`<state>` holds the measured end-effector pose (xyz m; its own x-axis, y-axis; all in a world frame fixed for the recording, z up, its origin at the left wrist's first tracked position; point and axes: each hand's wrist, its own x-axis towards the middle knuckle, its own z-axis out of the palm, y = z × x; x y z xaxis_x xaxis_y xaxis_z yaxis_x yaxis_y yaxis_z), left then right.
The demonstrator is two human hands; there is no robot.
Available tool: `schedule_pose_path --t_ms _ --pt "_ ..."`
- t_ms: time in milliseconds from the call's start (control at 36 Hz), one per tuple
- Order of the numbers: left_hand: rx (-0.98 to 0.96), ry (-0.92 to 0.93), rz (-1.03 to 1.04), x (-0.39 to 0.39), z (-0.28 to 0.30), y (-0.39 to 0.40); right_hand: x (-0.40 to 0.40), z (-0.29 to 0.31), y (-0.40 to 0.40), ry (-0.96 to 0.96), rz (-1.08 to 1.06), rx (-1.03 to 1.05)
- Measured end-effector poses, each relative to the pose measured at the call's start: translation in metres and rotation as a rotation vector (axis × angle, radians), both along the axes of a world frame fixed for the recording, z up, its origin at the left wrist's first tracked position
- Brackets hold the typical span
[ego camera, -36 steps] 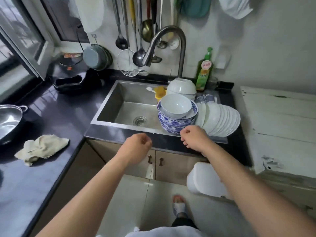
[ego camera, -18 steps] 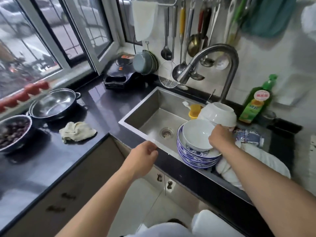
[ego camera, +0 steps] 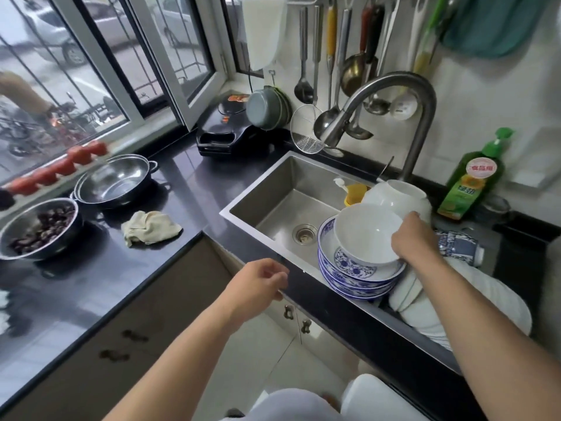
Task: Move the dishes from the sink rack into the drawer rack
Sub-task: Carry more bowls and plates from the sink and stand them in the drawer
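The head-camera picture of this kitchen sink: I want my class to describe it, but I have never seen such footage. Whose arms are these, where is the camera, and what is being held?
There is no machine here. A person wears one wide-angle camera on the head, looking forward and down, so the two bare arms are that person's own.

The right hand has its grip on the rim of a plain white ceramic bowl, which sits tilted on top of a stack of blue-and-white patterned bowls at the steel sink. Beside the stack stand white plates on edge, partly hidden by the arm.

The left hand holds nothing; its fingers are loosely curled above the edge of the dark countertop.

On that counter lie a crumpled beige cloth and a shiny steel pot. A green dish-soap bottle stands behind the sink.
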<state>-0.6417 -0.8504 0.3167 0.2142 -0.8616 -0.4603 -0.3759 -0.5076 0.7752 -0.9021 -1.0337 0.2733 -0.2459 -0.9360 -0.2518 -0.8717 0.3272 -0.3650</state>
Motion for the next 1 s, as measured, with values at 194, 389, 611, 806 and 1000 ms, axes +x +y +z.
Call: schedule_pose_path --t_ms 194,389,611,806,1000 --pt "0.068 0.862 0.328 -0.019 0.016 -0.001 0.035 0.049 0.061 -0.205 0.187 -0.067" --pt "-0.006 0.581 0.577 -0.017 0.002 0.002 0.096 0.055 0.112 -0.219 0.44 -0.001" --pt "-0.006 0.62 0.701 -0.002 -0.007 0.015 0.022 0.022 0.083 -0.122 -0.019 -0.165" --pt "-0.013 0.632 0.758 0.006 -0.011 0.018 -0.013 -0.019 0.049 -0.281 -0.185 0.289" --pt "0.008 0.62 0.756 0.006 -0.013 0.02 -0.021 -0.057 0.022 -0.262 -0.205 0.337"
